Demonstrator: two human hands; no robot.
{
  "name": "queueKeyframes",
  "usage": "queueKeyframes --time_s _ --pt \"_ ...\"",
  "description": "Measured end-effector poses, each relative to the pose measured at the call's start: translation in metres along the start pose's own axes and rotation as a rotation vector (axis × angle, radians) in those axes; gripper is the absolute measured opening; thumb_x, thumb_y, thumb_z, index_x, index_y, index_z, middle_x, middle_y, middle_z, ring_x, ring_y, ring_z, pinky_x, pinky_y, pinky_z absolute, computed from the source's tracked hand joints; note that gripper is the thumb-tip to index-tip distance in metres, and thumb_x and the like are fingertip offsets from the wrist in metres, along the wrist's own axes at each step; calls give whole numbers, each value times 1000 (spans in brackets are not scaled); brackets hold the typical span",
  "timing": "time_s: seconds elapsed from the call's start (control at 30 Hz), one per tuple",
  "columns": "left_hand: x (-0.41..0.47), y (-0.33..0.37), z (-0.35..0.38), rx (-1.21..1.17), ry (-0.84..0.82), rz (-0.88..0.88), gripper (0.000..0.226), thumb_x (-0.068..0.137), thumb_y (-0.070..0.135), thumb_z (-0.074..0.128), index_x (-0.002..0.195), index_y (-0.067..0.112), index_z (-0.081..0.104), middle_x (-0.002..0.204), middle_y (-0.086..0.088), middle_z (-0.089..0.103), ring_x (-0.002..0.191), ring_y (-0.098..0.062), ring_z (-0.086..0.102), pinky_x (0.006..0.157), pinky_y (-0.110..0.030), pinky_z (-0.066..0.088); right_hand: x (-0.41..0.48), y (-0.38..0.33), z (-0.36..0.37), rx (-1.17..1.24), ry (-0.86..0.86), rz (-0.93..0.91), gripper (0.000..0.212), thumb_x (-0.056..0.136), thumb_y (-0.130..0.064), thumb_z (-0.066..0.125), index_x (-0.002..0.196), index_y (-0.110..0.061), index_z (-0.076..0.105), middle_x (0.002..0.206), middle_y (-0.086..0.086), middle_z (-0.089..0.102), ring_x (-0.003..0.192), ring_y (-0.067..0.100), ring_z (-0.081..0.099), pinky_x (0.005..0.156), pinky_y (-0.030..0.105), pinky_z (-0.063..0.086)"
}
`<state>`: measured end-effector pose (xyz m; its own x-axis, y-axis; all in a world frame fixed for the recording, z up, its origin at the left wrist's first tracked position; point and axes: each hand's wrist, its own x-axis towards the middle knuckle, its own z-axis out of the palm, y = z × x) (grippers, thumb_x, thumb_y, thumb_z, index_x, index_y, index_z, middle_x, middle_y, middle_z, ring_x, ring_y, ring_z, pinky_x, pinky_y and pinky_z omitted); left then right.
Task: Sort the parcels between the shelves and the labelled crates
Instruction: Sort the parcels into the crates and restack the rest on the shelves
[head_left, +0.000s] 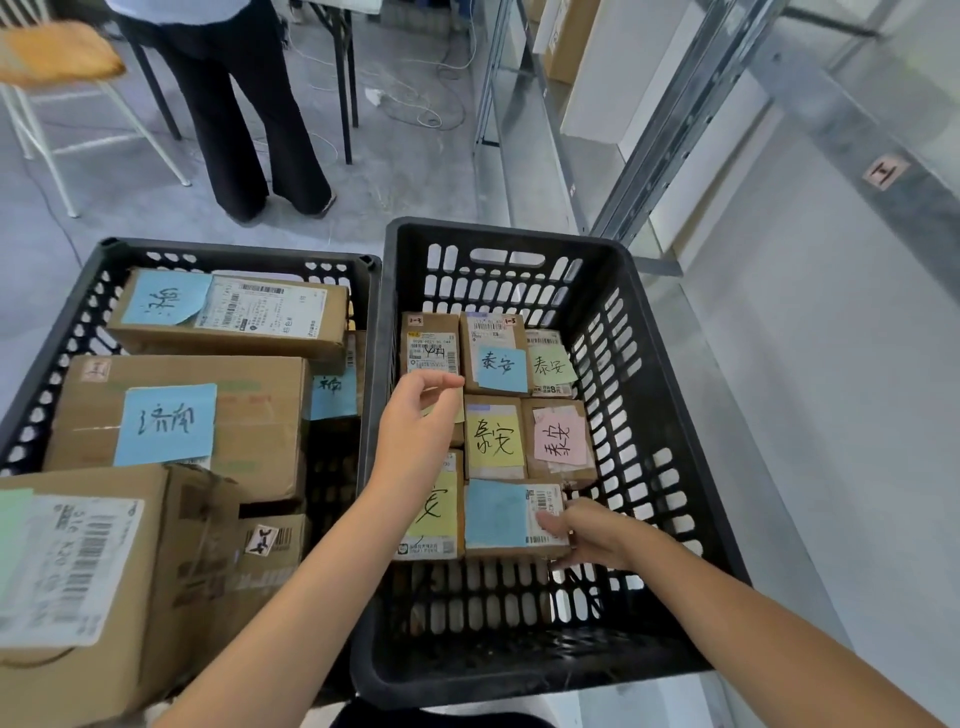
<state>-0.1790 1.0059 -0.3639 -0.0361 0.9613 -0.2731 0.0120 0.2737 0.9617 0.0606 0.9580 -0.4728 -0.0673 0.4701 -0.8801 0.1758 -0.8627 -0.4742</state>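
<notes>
Far left: black slotted crate (234, 248) crammed to its rim with large cartons (260, 415) bearing blue handwritten notes, little spare room. Touching it, taller black crate (519, 235) with small parcels (493, 436) in rows toward the far wall, bare floor along the near side. Left hand (415, 421) hovering over the leftmost column, fingers loosely spread, empty. Right hand (587, 535) pinching the blue-noted parcel (498, 514) in the nearest row, thumb on top, its right edge free. Metal shelf uprights (675, 119) beyond, far right.
</notes>
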Motion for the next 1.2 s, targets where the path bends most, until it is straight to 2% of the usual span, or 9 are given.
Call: queueKeyframes --time_s 0.27,0.37,0.47,0.57,0.67,0.77,0.9,1.03,1.2 --pt "-4 -3 4 124 -87 83 15 96 16 53 103 26 62 114 14 60 111 1 52 78 -12 37 -18 -9 16 -613 120 -164 42 102 -35 52 138 -13 54 135 7 62 119 19 60 106 36 47" --pt "-6 -6 5 221 -144 150 17 97 15 53 109 22 62 112 15 58 107 3 52 83 -13 38 -25 -15 14 -609 221 -212 46 102 -31 54 142 -14 41 138 6 58 115 15 59 95 25 50" --pt "-9 -5 6 304 -183 191 24 97 14 52 119 19 61 117 11 57 111 -2 51 97 -24 40 -39 -25 11 -565 336 -275 49 102 -27 53 146 -12 40 142 7 55 125 20 56 101 33 49" --pt "-17 -1 8 354 -222 216 29 98 13 51 126 18 59 124 9 55 117 -5 49 99 -27 41 -67 -35 13 -587 477 -357 51 100 -35 54 145 -14 41 144 5 53 119 18 56 85 24 48" --pt "-24 12 15 372 -245 255 31 99 16 51 130 22 56 131 8 53 123 -7 48 93 -25 38 -98 -43 15 -677 607 -498 45 101 -34 54 141 -14 45 143 4 51 116 13 55 85 19 44" --pt "-34 35 26 412 -277 380 32 99 20 52 131 23 54 137 9 51 123 -3 44 96 -24 36 -135 -46 14 -732 684 -601 36 100 -30 55 134 -17 49 139 1 50 109 5 51 71 6 42" --pt "-56 62 39 494 -354 583 35 102 29 49 135 22 51 137 10 51 120 3 39 99 -22 30 -186 -42 13 -741 844 -699 43 100 -33 53 140 -22 42 138 -1 48 105 12 57 83 23 46" --pt "-88 73 49 576 -446 686 37 103 39 44 136 24 49 139 9 50 128 -5 42 105 -26 32 -228 -26 19 -672 969 -731 48 101 -32 52 144 -16 37 146 2 41 122 17 51 96 25 39" --pt "-123 83 57 745 -563 777 45 101 38 48 143 25 40 150 6 37 139 -10 33 106 -23 21 -276 -4 37 -606 1101 -782 53 101 -31 53 147 -13 34 149 4 39 132 19 46 107 32 37"
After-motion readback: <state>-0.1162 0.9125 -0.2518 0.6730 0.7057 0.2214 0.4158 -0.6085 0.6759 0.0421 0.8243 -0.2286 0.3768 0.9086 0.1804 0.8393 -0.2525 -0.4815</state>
